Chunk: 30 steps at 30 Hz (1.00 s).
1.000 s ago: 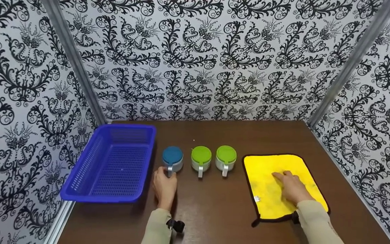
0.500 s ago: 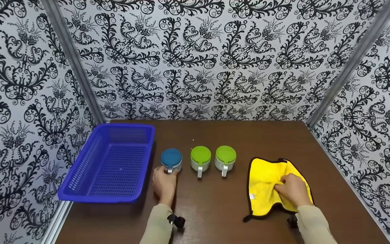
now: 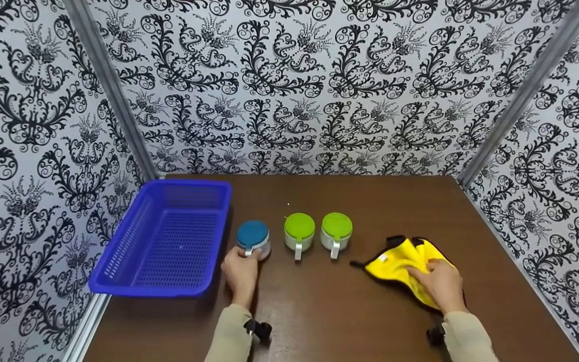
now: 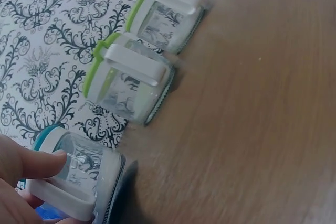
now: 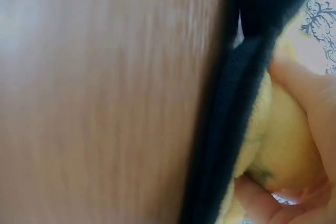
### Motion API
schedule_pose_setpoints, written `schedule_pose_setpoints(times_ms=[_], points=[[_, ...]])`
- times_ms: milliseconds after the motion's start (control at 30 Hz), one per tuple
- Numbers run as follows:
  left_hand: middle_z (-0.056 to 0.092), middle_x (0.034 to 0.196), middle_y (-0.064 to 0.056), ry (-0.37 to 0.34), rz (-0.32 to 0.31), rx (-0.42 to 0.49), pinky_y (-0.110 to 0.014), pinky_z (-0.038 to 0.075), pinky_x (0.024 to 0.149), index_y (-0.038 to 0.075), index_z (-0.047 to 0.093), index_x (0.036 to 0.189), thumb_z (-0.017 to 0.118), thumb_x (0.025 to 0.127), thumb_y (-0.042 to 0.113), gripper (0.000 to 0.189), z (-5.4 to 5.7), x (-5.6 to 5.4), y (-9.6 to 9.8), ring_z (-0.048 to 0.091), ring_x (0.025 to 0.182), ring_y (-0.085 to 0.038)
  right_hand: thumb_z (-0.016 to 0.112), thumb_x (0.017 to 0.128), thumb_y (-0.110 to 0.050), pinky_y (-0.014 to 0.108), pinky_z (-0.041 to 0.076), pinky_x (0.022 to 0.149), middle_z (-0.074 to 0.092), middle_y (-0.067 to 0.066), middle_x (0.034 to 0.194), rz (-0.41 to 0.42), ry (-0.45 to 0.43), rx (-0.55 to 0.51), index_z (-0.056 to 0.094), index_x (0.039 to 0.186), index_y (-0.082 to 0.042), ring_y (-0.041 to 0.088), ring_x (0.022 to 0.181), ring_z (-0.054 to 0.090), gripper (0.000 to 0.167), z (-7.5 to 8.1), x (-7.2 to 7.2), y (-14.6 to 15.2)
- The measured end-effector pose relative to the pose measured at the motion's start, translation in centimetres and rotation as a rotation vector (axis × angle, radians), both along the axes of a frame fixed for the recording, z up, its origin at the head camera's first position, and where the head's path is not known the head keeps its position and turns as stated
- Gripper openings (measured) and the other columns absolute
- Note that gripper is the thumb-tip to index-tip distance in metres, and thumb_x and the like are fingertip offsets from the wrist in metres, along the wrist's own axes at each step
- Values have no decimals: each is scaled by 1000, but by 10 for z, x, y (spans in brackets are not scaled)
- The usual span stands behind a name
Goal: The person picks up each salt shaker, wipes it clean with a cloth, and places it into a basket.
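So — 3 jars [image 3: 299, 234], 1 yel. cloth [image 3: 396, 263]

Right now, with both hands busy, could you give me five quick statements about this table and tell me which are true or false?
1. The left hand holds the blue-lidded jar. True.
2. The cloth lies spread out flat. False: the yellow cloth is gathered up in the right hand.
3. In the head view, the basket stands left of all three jars. True.
4. Three jars have green lids. False: only two do, the middle jar and the rightmost jar.
5. The cloth has a dark edging. True.
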<state>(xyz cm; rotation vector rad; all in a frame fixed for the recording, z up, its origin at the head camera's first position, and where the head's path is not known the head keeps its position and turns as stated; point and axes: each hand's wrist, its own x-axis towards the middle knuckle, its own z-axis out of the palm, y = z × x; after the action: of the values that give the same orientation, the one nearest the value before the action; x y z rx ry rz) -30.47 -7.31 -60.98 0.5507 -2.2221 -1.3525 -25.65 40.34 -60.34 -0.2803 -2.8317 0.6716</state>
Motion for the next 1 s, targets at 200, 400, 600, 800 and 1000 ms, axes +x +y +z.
schedule_pose_setpoints(times_ms=[200,400,600,800,1000], points=[[63,67,-6,13,4,-4,-50,46,66,10,55,66,92,70,21,39,5,13,-5,62,68,-34,78,82,-21,34,30,54,33,2,64,-83,75,-68,43,69,-11,22,57,38,39,6,6,-4],[55,61,-1,74,12,1,-44,43,62,12,53,67,91,72,23,41,10,24,-9,54,62,-28,79,81,-9,49,47,75,65,19,97,-59,162,-136,61,104,-6,38,85,59,29,9,11,-10],[53,60,1,133,4,-14,-39,39,61,11,55,68,91,72,20,38,31,30,-10,50,59,-23,79,89,-26,53,51,85,67,21,119,-24,284,-171,66,126,-4,40,102,63,45,24,16,-23],[57,61,1,181,-23,8,-38,41,60,11,59,68,91,71,17,33,46,32,-9,53,59,-21,73,91,-42,29,47,67,72,12,107,-21,376,-149,72,118,-5,25,82,62,46,44,17,-39],[60,63,0,233,-47,13,-37,44,59,11,60,67,91,70,15,31,58,34,-6,55,60,-19,79,89,-31,17,44,66,73,10,99,42,497,-155,76,111,-5,24,78,64,35,68,19,-58]])
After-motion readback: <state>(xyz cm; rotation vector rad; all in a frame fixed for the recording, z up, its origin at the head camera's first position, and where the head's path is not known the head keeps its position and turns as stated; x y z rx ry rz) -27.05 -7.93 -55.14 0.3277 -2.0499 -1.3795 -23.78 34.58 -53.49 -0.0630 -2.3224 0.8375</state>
